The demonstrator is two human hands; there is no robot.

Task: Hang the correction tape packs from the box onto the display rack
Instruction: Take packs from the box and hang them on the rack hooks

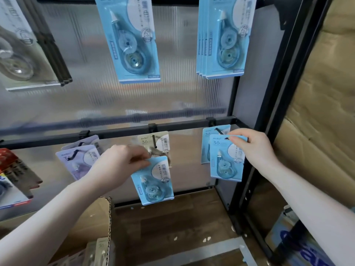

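Observation:
My right hand pinches the top of a blue correction tape pack at the right hook of the lower black rail, in front of another blue pack hanging there. My left hand pinches the top corner of a second blue pack, held tilted below the middle hook, where a beige pack hangs. Purple packs hang on the left hook. The cardboard box sits open at the bottom left, with beige packs inside.
Larger blue packs and a stack hang from the upper rail, grey ones at the far left. Red and blue items sit at the left. The rack's black upright stands right, cardboard beyond it.

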